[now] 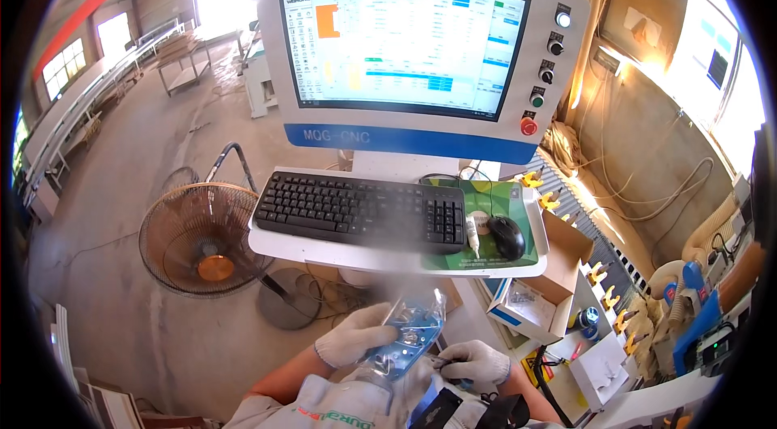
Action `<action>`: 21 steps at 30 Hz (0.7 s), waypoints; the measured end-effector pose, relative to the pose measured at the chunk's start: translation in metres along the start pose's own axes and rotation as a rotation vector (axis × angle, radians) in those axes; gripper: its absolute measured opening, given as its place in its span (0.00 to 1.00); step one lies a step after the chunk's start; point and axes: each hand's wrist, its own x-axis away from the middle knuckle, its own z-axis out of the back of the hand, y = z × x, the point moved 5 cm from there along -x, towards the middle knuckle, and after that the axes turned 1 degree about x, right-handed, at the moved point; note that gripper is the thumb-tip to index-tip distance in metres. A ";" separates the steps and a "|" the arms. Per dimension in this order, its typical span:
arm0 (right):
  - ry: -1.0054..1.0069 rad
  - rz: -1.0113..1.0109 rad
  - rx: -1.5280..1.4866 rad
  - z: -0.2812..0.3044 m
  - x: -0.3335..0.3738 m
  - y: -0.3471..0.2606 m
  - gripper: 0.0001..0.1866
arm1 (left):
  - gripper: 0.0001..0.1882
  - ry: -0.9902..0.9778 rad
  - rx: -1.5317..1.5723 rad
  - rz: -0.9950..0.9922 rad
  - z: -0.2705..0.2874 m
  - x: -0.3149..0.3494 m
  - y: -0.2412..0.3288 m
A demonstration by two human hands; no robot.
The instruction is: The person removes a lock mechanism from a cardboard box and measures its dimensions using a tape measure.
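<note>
My left hand [356,337], in a white knit glove, is closed on a clear plastic package [409,333] with blue on it. The package is crinkled and tilted in front of my chest; I cannot tell what is inside. My right hand [477,363], also gloved, is just right of the package, close to my body. Its fingers are curled on something small and dark that I cannot make out. Above both hands is a white tray [348,244] carrying a black keyboard [340,206], a black mouse [507,237] and a small white tube [473,236].
A control console with a lit screen [396,48] and knobs stands behind the tray. At left is a floor fan [202,239]. To the right are an open cardboard box [558,255], a white box [600,372] and a machine rack with yellow tool-holder forks [597,273].
</note>
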 end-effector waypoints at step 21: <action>0.369 0.186 -0.177 -0.027 0.010 -0.088 0.06 | 0.41 -0.102 0.828 -0.331 -0.035 -0.073 -0.007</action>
